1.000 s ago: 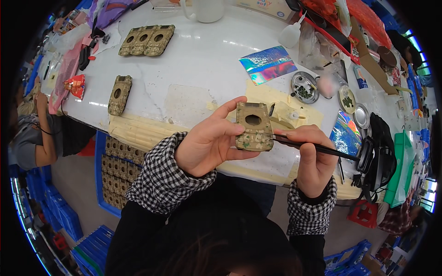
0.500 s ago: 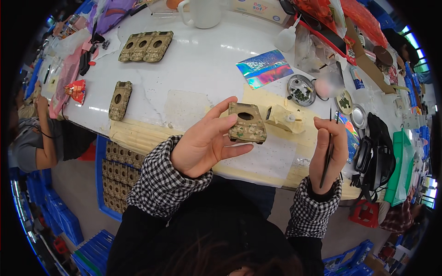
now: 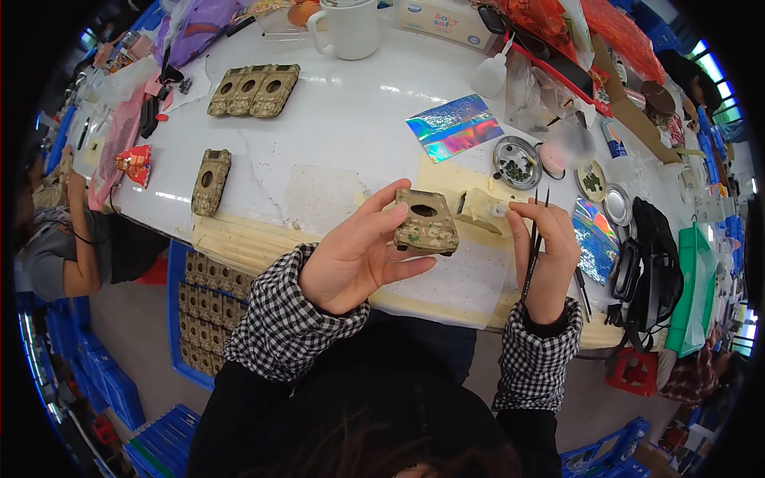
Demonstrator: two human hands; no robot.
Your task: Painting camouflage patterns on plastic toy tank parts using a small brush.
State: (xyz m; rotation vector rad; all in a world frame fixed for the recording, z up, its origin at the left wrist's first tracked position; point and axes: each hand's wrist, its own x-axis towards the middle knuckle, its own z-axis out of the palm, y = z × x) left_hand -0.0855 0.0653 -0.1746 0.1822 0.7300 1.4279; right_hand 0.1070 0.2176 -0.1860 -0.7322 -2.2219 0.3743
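My left hand [image 3: 339, 267] holds a camouflage-painted model tank hull [image 3: 426, 231] by its side, thumb on top; a dark round hole shows in its upper face. My right hand [image 3: 555, 259] has black tweezers [image 3: 531, 267] tucked between its fingers, tips pointing away from me. Its thumb and forefinger come close together beside a tan, tape-covered block [image 3: 478, 205] with a small white tip on it. Whether anything tiny sits between those fingertips I cannot make out. Beyond the hand, a round metal dish [image 3: 518, 142] contains small dark green pieces.
Three more hulls [image 3: 253, 90] stand together at the far left, another hull [image 3: 211, 183] nearer. A blue crate [image 3: 174, 319] of hulls is below the table edge. A white mug [image 3: 355, 32], shiny foil sheet [image 3: 454, 127], lidded dishes, black bag [image 3: 657, 263] and green tray [image 3: 692, 295] surround the work area.
My right hand has moved left with the tweezers, closer to the taped block and the hull. The held hull has tilted slightly. A dark thin tool now shows right of my right hand.
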